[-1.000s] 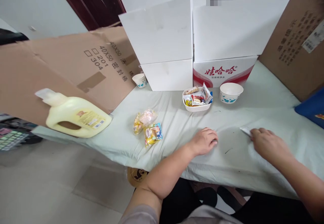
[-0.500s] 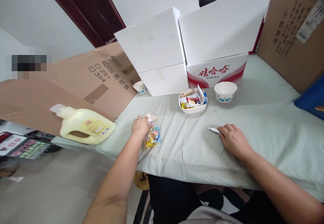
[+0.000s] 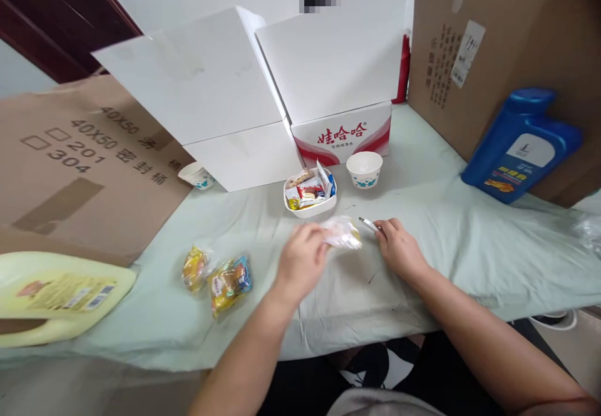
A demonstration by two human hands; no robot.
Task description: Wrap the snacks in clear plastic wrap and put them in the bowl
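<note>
A: Where is the wrapped snack [image 3: 345,231]?

B: In front of the person, over the pale green cloth [image 3: 451,228], between the two hands. I can't tell whether its underside touches the cloth.

A: What is the left hand [image 3: 299,259] doing?

B: Pinching one end of it between thumb and fingers. The clear film (crinkled and shiny, so the contents are hard to read) sticks out towards the other hand.

A: And the right hand [image 3: 400,252]?

B: Its fingers are closed round a slim white tool [image 3: 369,223], whose dark tip points up and left, just beside the snack's far end.

A: What lies around them?

B: Just beyond is a white dish [image 3: 310,213] filled with small wrapped packets, and to its right a paper bowl [image 3: 365,178] with a blue-green leaf print. Left of the hands, a yellow packet [image 3: 194,270] and a yellow-and-blue packet [image 3: 230,286] lie close together.

A: Further out?

B: A pale yellow jug [image 3: 89,291] on its side at the left, a blue bottle [image 3: 511,153] leaning at the right, and white boxes [image 3: 340,59] stacked behind the dish, the lower right one with red lettering.
</note>
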